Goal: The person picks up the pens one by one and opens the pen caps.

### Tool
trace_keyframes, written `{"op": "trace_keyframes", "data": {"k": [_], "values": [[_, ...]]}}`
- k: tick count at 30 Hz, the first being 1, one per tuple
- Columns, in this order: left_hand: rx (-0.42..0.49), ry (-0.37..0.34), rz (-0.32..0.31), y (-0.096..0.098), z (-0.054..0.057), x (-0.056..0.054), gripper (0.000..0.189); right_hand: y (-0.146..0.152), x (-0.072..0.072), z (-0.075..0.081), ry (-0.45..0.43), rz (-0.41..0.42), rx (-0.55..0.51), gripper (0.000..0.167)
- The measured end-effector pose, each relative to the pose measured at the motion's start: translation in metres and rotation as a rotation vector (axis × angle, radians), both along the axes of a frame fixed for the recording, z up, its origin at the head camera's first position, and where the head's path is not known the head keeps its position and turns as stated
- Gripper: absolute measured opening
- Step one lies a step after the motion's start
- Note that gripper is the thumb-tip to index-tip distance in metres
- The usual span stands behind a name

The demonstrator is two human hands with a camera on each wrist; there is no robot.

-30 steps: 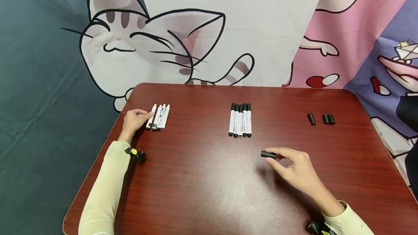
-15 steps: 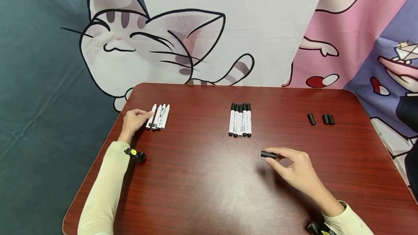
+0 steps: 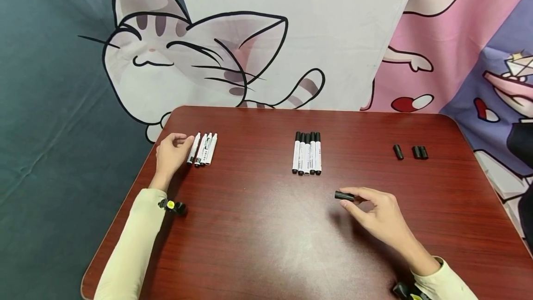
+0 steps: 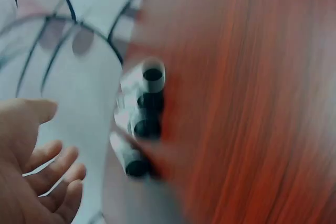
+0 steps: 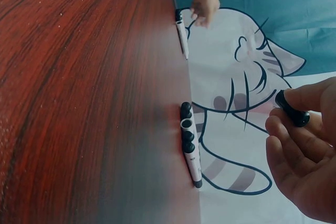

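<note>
My left hand (image 3: 171, 157) hovers just left of a row of several uncapped white markers (image 3: 206, 150) with their tips pointing away. The left wrist view, somewhat blurred, has that hand (image 4: 37, 161) with loosely bent fingers and nothing in them, beside the markers' black ends (image 4: 137, 167). Between thumb and fingers my right hand (image 3: 380, 216) pinches a black marker cap (image 3: 343, 196), held above the table nearer the front. The same cap (image 5: 292, 109) shows in the right wrist view. A bundle of several capped markers (image 3: 306, 154) lies at the table's middle back.
Three loose black caps lie at the back right: one cap (image 3: 398, 152) alone, and a pair of caps (image 3: 420, 153) side by side. They rest on the dark red wooden table (image 3: 258, 244). Behind its far edge hangs a cloth with a printed cat (image 3: 166, 78).
The left hand has let go of the leftmost uncapped marker and lifted slightly away from it; the marker stays on the table. The right hand and its cap have barely moved.
</note>
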State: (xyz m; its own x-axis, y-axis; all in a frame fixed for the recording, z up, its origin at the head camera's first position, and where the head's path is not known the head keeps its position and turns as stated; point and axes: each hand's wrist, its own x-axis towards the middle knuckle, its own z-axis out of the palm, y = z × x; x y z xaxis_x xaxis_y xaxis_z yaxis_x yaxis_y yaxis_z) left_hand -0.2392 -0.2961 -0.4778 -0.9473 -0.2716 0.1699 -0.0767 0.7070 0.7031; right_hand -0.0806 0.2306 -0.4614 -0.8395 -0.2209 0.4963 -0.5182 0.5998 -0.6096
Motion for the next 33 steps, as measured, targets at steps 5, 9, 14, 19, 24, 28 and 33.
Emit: {"op": "trace_keyframes", "data": {"k": [5, 9, 14, 19, 24, 28, 33], "values": [[0.046, 0.112, -0.034, 0.034, 0.011, 0.016, 0.044, 0.002, 0.0, 0.0, -0.005, -0.016, -0.004, 0.037], [0.126, 0.139, -0.099, 0.063, 0.02, 0.035, 0.039, 0.003, -0.001, 0.001, -0.015, -0.031, -0.007, 0.036], [0.229, 0.167, -0.256, 0.097, 0.022, 0.065, 0.03, 0.004, -0.001, 0.002, -0.028, -0.037, -0.018, 0.035], [0.243, 0.176, -0.344, 0.126, 0.015, 0.091, 0.019, 0.007, 0.0, 0.001, -0.061, -0.053, -0.061, 0.036], [0.234, 0.133, -0.394, 0.14, 0.006, 0.105, 0.02, 0.013, 0.001, 0.0, -0.09, -0.086, -0.096, 0.033], [0.217, 0.1, -0.414, 0.146, 0.003, 0.11, 0.02, 0.022, -0.001, 0.0, -0.146, -0.134, -0.096, 0.028], [0.218, 0.092, -0.413, 0.149, 0.003, 0.113, 0.012, 0.038, -0.004, 0.005, -0.175, -0.189, -0.116, 0.023]]}}
